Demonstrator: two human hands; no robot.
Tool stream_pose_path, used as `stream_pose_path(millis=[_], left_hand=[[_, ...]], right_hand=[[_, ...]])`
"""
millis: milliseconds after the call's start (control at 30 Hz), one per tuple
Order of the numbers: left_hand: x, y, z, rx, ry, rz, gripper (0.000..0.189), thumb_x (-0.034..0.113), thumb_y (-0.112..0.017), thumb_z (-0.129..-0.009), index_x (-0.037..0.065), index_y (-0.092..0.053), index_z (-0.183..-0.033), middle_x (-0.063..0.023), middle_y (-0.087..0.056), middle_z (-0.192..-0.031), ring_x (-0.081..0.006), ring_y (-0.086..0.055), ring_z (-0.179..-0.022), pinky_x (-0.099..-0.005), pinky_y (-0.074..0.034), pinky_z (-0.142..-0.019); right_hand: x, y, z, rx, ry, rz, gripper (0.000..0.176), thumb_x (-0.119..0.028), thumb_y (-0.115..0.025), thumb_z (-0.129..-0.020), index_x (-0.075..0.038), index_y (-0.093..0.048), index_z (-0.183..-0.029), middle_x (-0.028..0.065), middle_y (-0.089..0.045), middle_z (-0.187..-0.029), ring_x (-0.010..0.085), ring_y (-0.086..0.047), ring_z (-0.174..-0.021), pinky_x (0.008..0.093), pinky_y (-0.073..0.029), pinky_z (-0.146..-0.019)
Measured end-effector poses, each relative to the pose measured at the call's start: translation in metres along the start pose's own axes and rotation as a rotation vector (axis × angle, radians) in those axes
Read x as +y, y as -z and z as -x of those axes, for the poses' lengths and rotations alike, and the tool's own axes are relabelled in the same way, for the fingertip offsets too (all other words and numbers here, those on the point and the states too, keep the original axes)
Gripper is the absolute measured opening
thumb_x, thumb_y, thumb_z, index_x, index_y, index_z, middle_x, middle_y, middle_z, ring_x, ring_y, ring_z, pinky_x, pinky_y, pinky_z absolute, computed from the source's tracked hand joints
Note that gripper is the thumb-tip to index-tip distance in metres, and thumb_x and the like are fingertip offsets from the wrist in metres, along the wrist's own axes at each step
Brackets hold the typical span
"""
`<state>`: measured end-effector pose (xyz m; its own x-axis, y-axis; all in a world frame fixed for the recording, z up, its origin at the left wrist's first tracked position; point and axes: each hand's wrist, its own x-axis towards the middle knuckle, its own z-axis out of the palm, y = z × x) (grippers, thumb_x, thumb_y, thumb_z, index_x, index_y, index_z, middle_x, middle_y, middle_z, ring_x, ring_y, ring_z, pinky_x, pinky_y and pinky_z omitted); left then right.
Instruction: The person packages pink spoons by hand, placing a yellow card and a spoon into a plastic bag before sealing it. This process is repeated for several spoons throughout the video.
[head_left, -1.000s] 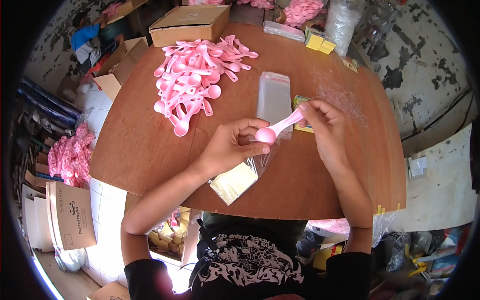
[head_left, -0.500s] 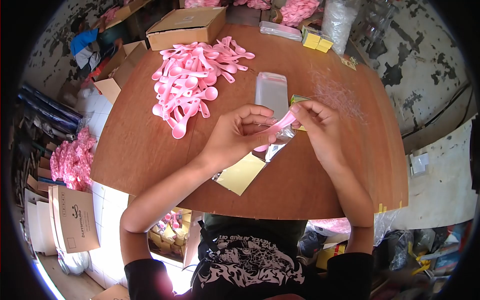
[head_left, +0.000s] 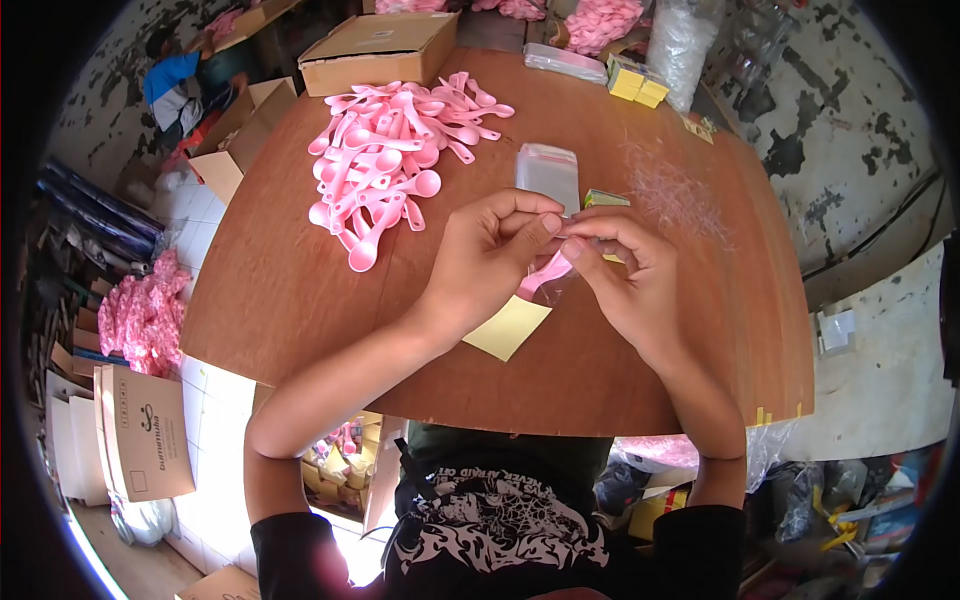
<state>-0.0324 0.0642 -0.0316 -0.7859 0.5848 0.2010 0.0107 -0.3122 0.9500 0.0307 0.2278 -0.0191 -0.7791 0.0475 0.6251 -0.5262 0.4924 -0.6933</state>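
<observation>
My left hand (head_left: 490,255) and my right hand (head_left: 632,275) meet over the tabletop, fingertips pinching the top edge of a clear plastic bag (head_left: 553,294). A pink spoon (head_left: 546,273) hangs below the fingers in the film, partly hidden by them. At its lower end shows a yellow card (head_left: 508,329). Just behind my hands lies a stack of clear plastic bags (head_left: 547,172). A small stack of green-and-yellow cards (head_left: 605,198) sits beyond my right fingers, partly covered.
A heap of pink spoons (head_left: 375,160) covers the left of the brown table (head_left: 290,330). Behind it stands a cardboard box (head_left: 378,60). Yellow card bundles (head_left: 637,82) and a plastic roll (head_left: 683,50) are at the back right, with loose strands (head_left: 680,195) nearer. Another person (head_left: 175,90) is far left.
My hands have come together; the right fingers left the spoon's handle end and now pinch beside the left fingers. The spoon sits lower, and the yellow card has shifted slightly right and up.
</observation>
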Motion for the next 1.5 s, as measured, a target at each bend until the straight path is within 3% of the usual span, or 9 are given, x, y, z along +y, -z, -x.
stream_pose_path(millis=[200,367,433,533,667,800,1133,1333,1500], left_hand=[[0.003,-0.003,0.004,0.041,0.001,0.028,0.021,0.016,-0.056,-0.098,-0.002,-0.06,-0.109,-0.0061,-0.067,-0.094,-0.0106,-0.064,-0.086,-0.0242,-0.054,-0.077],[0.005,0.003,0.005,0.159,-0.109,0.046,0.029,0.023,-0.053,-0.1,0.003,-0.055,-0.121,-0.0047,-0.058,-0.112,-0.0119,-0.056,-0.103,-0.0306,-0.049,-0.088],[0.009,0.009,0.005,0.172,-0.098,0.063,0.029,0.022,-0.053,-0.099,0.005,-0.052,-0.123,-0.003,-0.055,-0.118,-0.0118,-0.053,-0.107,-0.0317,-0.045,-0.093],[0.007,0.017,0.001,0.169,-0.171,-0.045,0.033,0.014,-0.06,-0.093,0.004,-0.051,-0.123,-0.0039,-0.053,-0.121,-0.0136,-0.05,-0.112,-0.0322,-0.041,-0.098],[0.003,0.02,0.0,0.142,-0.499,-0.456,0.039,0.014,-0.068,-0.089,0.004,-0.052,-0.123,-0.0094,-0.056,-0.114,-0.0208,-0.058,-0.1,-0.0309,-0.047,-0.087],[0.017,0.004,0.008,0.047,-0.506,-0.337,0.037,0.015,-0.068,-0.089,0.0,-0.054,-0.119,-0.0127,-0.062,-0.111,-0.017,-0.061,-0.099,-0.0322,-0.052,-0.08],[0.001,0.01,0.021,-0.074,-0.001,0.088,0.014,0.004,-0.054,-0.095,-0.004,-0.06,-0.105,-0.0079,-0.069,-0.087,-0.0066,-0.063,-0.074,-0.0209,-0.049,-0.062],[-0.005,0.009,0.021,-0.035,-0.03,0.004,0.019,0.012,-0.054,-0.098,-0.004,-0.062,-0.102,-0.0057,-0.068,-0.079,-0.0048,-0.061,-0.066,-0.0204,-0.047,-0.055],[-0.003,0.011,0.023,-0.041,0.03,0.034,0.021,0.016,-0.053,-0.099,-0.003,-0.063,-0.102,-0.0046,-0.067,-0.076,-0.0037,-0.06,-0.064,-0.0199,-0.047,-0.053]], right_hand=[[-0.017,0.008,-0.012,-0.105,-0.365,-0.251,0.026,-0.002,-0.07,-0.083,0.003,-0.057,-0.105,0.006,-0.066,-0.092,0.0079,-0.061,-0.081,0.0247,-0.05,-0.07],[-0.039,0.03,-0.047,-0.102,-0.151,-0.057,0.024,0.003,-0.066,-0.083,0.001,-0.059,-0.105,0.0042,-0.067,-0.086,0.0068,-0.061,-0.076,0.0231,-0.049,-0.069],[-0.042,0.038,-0.061,0.189,0.242,0.22,0.025,0.003,-0.064,-0.083,0.001,-0.059,-0.107,0.0034,-0.067,-0.086,0.0063,-0.061,-0.075,0.0228,-0.048,-0.068],[-0.052,0.034,-0.074,-0.217,-0.112,0.322,0.025,0.004,-0.063,-0.083,0.002,-0.059,-0.108,0.0023,-0.066,-0.084,0.0062,-0.06,-0.074,0.0226,-0.048,-0.067],[-0.029,0.03,-0.065,-0.145,0.008,0.068,0.025,0.004,-0.062,-0.084,0.001,-0.059,-0.109,0.0017,-0.064,-0.081,0.0057,-0.059,-0.073,0.0216,-0.047,-0.064],[-0.049,0.023,-0.052,-0.227,-0.11,-0.125,0.027,0.003,-0.063,-0.084,0.001,-0.058,-0.11,0.001,-0.063,-0.08,0.0046,-0.059,-0.072,0.0195,-0.046,-0.063],[-0.037,0.013,-0.028,-0.333,-0.505,-0.351,0.025,0.0,-0.064,-0.086,0.002,-0.056,-0.109,0.0044,-0.064,-0.083,0.0064,-0.061,-0.073,0.0203,-0.05,-0.066],[-0.026,0.008,-0.014,-0.29,-0.38,-0.328,0.022,0.0,-0.065,-0.085,0.002,-0.058,-0.106,0.0051,-0.063,-0.086,0.0085,-0.062,-0.075,0.0218,-0.051,-0.066],[-0.032,0.007,-0.01,-0.231,0.175,0.188,0.01,0.002,-0.067,-0.082,-0.001,-0.067,-0.092,0.007,-0.062,-0.086,0.0165,-0.062,-0.07,0.0262,-0.052,-0.062]])
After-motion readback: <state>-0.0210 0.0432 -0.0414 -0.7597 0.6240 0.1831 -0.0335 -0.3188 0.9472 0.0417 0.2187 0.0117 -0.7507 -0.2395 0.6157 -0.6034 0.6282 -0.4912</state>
